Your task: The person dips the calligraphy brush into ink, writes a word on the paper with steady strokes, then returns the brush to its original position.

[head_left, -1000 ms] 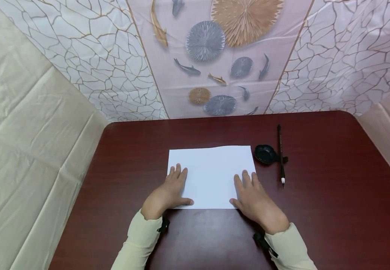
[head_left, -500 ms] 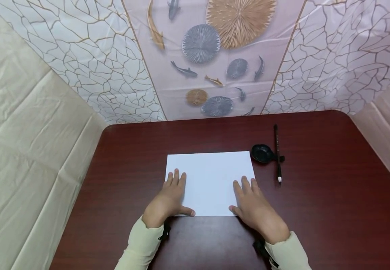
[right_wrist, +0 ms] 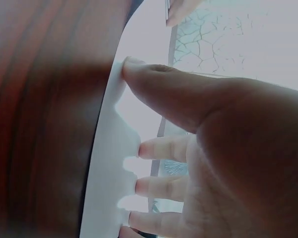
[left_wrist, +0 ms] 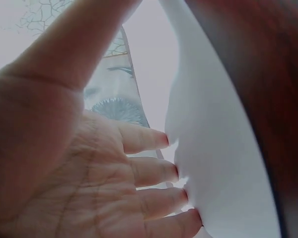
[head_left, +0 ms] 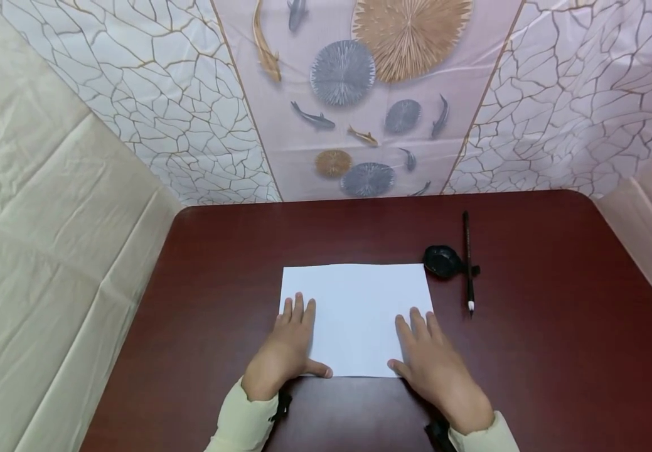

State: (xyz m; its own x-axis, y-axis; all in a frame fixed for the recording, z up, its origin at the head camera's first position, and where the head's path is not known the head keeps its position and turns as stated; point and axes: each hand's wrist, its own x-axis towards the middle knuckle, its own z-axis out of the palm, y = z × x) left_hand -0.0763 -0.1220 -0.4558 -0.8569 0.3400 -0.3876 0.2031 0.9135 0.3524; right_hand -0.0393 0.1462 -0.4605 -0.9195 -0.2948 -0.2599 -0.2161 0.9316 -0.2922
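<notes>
A blank white sheet of paper lies on the dark red table. My left hand rests on its left side with the fingers spread and the thumb near the front edge. On the right side of the sheet my right hand presses down in the same way. In the left wrist view the fingertips of the left hand touch the paper. The right wrist view has the right thumb and fingertips on the sheet, the palm raised off it.
A small black ink dish stands at the sheet's back right corner. Across its handle lies a writing brush, its tip toward me. Patterned cloth hangs behind the table, and beige cloth hangs at the left.
Both hands have slid the paper toward me, down the table. The ink dish and brush have stayed where they were. The hands' spread pose is much the same.
</notes>
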